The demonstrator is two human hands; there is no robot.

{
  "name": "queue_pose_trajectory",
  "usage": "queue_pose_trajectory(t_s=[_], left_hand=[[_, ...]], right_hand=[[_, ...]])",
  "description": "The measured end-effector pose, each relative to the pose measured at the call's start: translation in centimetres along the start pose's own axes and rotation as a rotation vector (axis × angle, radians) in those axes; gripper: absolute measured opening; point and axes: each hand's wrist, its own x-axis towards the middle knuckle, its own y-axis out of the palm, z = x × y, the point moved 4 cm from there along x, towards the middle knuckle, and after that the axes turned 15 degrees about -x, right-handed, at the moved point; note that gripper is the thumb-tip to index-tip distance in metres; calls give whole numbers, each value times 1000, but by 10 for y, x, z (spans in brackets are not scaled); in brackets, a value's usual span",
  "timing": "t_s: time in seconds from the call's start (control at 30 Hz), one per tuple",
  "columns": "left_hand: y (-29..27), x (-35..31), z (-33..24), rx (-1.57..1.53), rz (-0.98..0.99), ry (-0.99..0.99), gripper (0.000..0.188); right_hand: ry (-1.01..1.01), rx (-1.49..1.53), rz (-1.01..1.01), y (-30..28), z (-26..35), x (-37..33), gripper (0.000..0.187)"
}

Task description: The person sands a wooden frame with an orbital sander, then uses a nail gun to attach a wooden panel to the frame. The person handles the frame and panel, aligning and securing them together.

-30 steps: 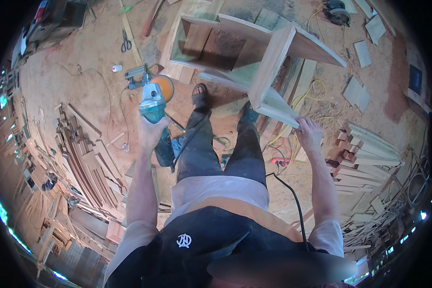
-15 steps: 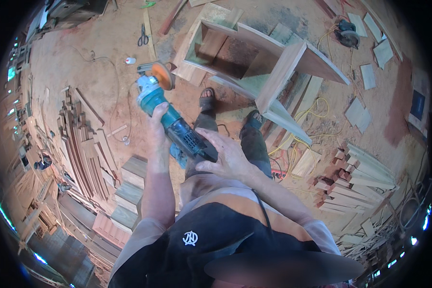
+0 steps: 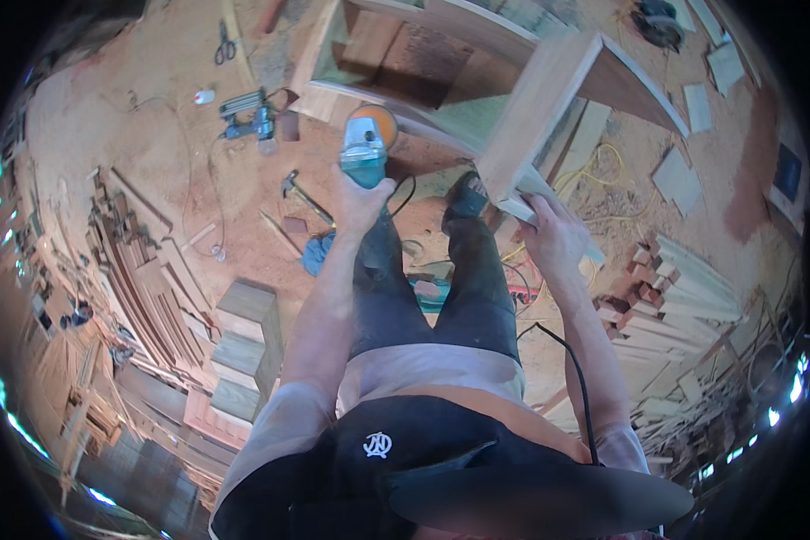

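My left hand (image 3: 362, 196) grips a teal angle grinder (image 3: 365, 153) with an orange disc (image 3: 375, 121), held out over the sawdust floor in front of me. My right hand (image 3: 553, 236) holds the near corner of a wooden cabinet frame (image 3: 549, 117) that lies on its side ahead. The grinder's disc is just left of the cabinet's near edge, apart from it. A black cord (image 3: 574, 378) runs along my right arm.
A hammer (image 3: 299, 193), a nail gun (image 3: 247, 117), scissors (image 3: 224, 43) and a blue rag (image 3: 317, 255) lie on the floor at left. Stacked planks (image 3: 144, 270) and wooden blocks (image 3: 243, 346) are at left; offcuts and slats (image 3: 684, 288) pile at right. Yellow cord (image 3: 594, 180) loops beside the cabinet.
My right hand left the grinder and moved right onto the cabinet corner. My left hand carried the grinder forward toward the cabinet.
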Motion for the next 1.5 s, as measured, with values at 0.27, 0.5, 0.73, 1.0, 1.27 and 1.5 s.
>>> queue_pose_trajectory(t_s=[0.27, 0.5, 0.73, 1.0, 1.27, 1.5], left_hand=[[5, 9, 17, -92, 45, 60, 77], [20, -4, 27, -45, 94, 95, 81], [44, -14, 30, 50, 131, 108, 78], [34, -22, 25, 91, -3, 100, 89], [29, -3, 8, 35, -7, 49, 86], [71, -31, -4, 354, 265, -34, 94]], right_hand=[[116, 72, -145, -8, 2, -17, 49], [502, 118, -186, -6, -69, -86, 64], [527, 548, -247, 26, -67, -83, 64], [138, 100, -334, 2, -52, -52, 57], [170, 23, -250, 3, -54, -47, 39], [151, -37, -213, 2, -57, -46, 41]])
